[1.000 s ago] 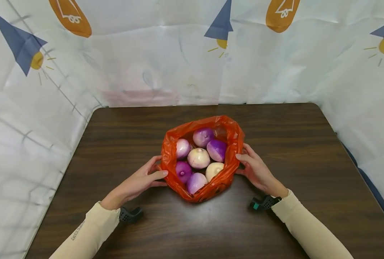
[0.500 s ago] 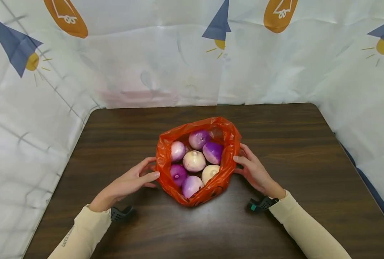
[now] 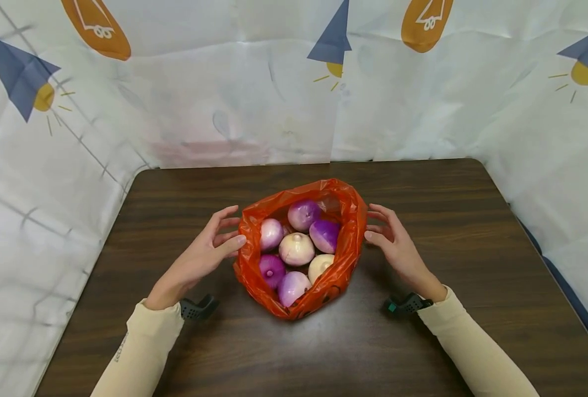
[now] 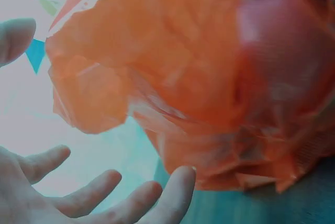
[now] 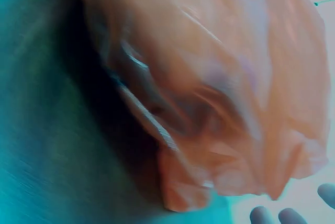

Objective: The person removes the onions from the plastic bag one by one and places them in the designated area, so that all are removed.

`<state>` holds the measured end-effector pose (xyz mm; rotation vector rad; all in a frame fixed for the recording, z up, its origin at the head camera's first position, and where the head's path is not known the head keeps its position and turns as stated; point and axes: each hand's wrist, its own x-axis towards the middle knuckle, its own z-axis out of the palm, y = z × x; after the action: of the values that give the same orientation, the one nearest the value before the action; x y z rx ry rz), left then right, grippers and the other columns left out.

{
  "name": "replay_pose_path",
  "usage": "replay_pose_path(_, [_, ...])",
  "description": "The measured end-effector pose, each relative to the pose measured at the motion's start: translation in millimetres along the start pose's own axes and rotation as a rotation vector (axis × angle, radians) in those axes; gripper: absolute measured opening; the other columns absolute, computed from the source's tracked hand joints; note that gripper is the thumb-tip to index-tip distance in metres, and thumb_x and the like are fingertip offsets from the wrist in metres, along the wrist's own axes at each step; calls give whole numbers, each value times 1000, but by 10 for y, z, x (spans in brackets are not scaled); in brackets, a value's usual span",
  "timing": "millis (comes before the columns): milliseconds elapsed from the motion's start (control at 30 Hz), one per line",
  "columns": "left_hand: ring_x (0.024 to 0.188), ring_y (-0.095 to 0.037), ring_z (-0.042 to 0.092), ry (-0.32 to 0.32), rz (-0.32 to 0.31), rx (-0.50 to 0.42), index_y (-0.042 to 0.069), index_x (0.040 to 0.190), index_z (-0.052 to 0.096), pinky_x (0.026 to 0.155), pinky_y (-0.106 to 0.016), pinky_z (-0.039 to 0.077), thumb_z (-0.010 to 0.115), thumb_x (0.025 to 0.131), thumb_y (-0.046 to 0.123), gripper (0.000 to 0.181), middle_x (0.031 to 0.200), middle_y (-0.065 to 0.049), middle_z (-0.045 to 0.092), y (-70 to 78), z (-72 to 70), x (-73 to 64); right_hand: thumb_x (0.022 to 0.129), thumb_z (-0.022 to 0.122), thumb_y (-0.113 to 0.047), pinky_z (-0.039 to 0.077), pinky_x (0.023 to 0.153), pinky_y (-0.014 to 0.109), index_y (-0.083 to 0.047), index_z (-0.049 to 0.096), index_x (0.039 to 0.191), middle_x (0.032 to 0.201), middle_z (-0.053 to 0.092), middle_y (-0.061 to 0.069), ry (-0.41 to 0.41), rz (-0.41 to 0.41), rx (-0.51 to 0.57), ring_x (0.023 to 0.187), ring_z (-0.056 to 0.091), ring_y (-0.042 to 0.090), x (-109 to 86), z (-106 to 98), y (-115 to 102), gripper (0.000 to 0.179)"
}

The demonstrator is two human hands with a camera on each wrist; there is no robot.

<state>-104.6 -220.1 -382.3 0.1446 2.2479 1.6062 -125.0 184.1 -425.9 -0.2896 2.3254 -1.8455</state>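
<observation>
An orange-red plastic bag (image 3: 345,264) stands with its mouth wide, the edge rolled outward. Inside lie several peeled onions (image 3: 296,249), some purple, some whitish. At the bag's left side is my left hand (image 3: 201,259), fingers spread and thumb tip over the rim in the head view. The left wrist view shows those fingers (image 4: 99,195) apart, not gripping the plastic (image 4: 183,51). My right hand (image 3: 400,251) is beside the bag's right side, fingers slightly bent and holding nothing. In the right wrist view, the bag (image 5: 220,103) fills most of the picture and only fingertips (image 5: 290,217) show.
The bag sits on a dark wood-grain table (image 3: 294,364) with rounded far corners. A white printed cloth (image 3: 199,94) hangs behind and along both sides. Each wrist wears a dark strap (image 3: 199,307).
Both hands have loosened from the bag's sides and shifted slightly toward its far end, fingers straighter. The bag has moved slightly left in the head view; the onions keep their arrangement.
</observation>
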Motion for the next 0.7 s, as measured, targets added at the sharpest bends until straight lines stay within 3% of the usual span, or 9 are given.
replay_pose_path(133, [147,-33,31,22,0,20,39,151,16,105,-56,47,64,92,42,76,159,-5,22,66,9,58,98,58,-24,48,93,12,-31,30,149,152,36,5,89,-57,-79,130,51,23,43,-110,-143,59])
replay_pose_path(333, [148,-32,28,35,20,58,44,149,18,106,-62,43,67,89,43,77,159,-2,22,108,28,112,96,58,-11,50,93,11,-22,34,147,145,40,1,204,-217,14,125,54,20,113,-250,-395,57])
replay_pose_path(533, [137,-31,41,48,84,46,37,148,25,104,-52,48,71,88,30,75,152,-5,32,100,49,122,93,59,-3,50,96,15,-16,34,147,145,40,0,168,-320,75,123,57,13,190,-159,-578,61])
replay_pose_path(700, [131,-30,48,17,109,-8,30,149,27,95,-43,56,71,89,23,75,149,-5,35,92,59,119,89,60,4,46,105,17,-7,32,148,146,39,4,115,-429,46,123,56,14,260,-21,-692,66])
